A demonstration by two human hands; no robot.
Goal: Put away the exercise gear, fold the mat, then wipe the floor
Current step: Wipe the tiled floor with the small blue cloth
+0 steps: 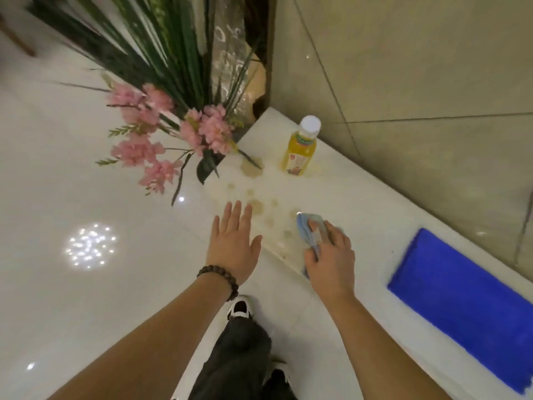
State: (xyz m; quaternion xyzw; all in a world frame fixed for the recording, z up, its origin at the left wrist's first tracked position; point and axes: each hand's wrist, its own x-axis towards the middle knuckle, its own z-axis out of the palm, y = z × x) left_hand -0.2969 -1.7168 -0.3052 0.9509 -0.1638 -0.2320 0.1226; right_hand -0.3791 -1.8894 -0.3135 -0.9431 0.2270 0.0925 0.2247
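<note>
My right hand [331,256] grips a light blue cloth [308,226] and presses it on a white raised ledge [360,197]. Brownish spill stains [259,207] dot the ledge just left of the cloth. My left hand [233,241] is spread flat with straight fingers at the ledge's near edge, holding nothing, a bead bracelet on its wrist. A folded dark blue mat [458,307] lies on the ledge to the right.
A bottle of yellow drink [301,148] with a white cap stands upright at the back of the ledge. A plant with pink flowers [161,134] and long green leaves leans over the ledge's left end. Glossy white floor [86,284] spreads left; a tiled wall rises right.
</note>
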